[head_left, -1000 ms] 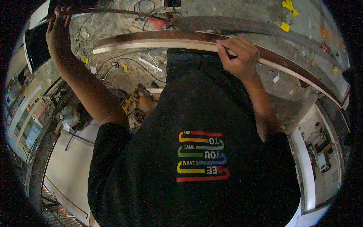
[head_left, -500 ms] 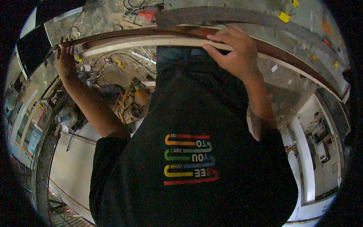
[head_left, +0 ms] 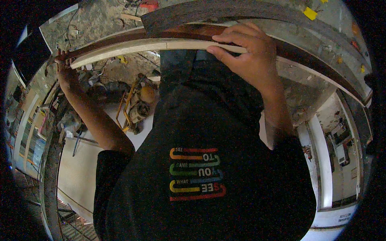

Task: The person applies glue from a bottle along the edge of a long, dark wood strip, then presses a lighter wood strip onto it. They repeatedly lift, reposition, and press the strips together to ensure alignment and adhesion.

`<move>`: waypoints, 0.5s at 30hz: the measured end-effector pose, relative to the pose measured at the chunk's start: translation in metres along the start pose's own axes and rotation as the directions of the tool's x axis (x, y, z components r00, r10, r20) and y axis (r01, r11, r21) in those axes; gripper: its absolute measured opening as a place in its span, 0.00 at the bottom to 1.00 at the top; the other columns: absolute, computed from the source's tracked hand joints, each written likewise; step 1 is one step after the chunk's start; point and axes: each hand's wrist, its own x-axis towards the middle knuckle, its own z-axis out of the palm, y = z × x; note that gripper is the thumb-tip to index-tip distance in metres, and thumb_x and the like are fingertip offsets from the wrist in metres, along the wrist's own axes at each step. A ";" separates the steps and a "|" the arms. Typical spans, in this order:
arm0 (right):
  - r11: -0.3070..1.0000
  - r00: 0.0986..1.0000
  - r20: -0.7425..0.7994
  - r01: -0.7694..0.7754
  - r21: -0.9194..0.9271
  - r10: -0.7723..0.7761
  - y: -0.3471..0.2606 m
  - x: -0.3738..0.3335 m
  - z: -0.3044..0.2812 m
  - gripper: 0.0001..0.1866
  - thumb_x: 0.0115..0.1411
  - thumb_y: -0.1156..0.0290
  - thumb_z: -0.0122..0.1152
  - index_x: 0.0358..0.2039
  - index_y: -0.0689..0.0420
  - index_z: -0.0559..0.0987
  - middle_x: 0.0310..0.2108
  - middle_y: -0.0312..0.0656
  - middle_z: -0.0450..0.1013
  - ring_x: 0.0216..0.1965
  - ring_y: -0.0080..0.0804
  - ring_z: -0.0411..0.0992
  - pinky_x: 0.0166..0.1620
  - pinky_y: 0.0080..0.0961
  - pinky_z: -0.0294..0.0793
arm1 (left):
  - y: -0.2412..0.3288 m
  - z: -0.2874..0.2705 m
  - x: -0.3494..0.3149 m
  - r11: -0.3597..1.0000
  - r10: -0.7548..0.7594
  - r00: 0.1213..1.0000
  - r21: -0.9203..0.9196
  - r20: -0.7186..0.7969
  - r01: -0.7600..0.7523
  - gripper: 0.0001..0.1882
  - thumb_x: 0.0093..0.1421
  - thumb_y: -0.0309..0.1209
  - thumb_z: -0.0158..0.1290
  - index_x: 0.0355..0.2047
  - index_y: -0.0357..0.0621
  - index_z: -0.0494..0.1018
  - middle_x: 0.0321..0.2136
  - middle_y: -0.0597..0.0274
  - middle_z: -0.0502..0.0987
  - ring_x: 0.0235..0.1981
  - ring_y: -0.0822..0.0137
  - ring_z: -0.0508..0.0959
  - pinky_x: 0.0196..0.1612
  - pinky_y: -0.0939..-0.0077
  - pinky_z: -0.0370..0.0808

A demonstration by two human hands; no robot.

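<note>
A long wooden board spans the upper view, with a pale bare edge toward me and a dark brown face beyond it. Its line is bowed by the lens. My right hand grips it right of the middle, thumb on the pale edge and fingers over the brown face. At the far left end my left hand has its fingers curled about the board's tip, partly hidden and dim. Just beyond the board lies a dark grey-brown strip, overlapping it in view.
On the littered floor at my left stands a yellow-framed machine among scraps and cables. Yellow pieces and a red object lie farther off. A white panel is at lower left, a doorway-like frame at right.
The board's left end has come nearer to me and its pale edge shows wider. My left hand has shifted slightly left and down; my right hand keeps its grip.
</note>
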 end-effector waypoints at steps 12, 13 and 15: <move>0.997 1.000 0.007 0.007 -0.074 -0.006 -0.005 0.004 0.003 0.13 0.48 0.62 0.79 0.31 0.52 0.85 0.33 0.36 0.80 0.38 0.37 0.78 0.42 0.31 0.77 | 0.018 0.033 -0.018 0.900 -0.180 0.965 -0.429 -0.190 0.083 0.40 0.70 0.54 0.48 0.70 0.39 0.54 0.64 0.47 0.63 0.66 0.51 0.64 0.69 0.50 0.58; 0.996 1.000 0.022 -0.004 -0.091 0.006 -0.005 0.004 0.005 0.13 0.48 0.63 0.79 0.31 0.52 0.85 0.33 0.36 0.80 0.38 0.37 0.78 0.42 0.31 0.77 | 0.015 0.035 -0.018 0.865 -0.202 0.954 -0.498 -0.224 0.066 0.39 0.70 0.54 0.48 0.70 0.38 0.55 0.62 0.47 0.65 0.64 0.52 0.65 0.69 0.50 0.59; 0.998 1.000 0.021 -0.008 -0.064 0.010 -0.006 0.005 0.007 0.12 0.48 0.64 0.79 0.31 0.53 0.85 0.33 0.37 0.80 0.38 0.37 0.78 0.42 0.31 0.77 | 0.010 0.038 -0.021 0.867 -0.140 0.956 -0.499 -0.259 -0.008 0.32 0.71 0.52 0.47 0.63 0.38 0.63 0.55 0.50 0.70 0.59 0.52 0.70 0.66 0.51 0.64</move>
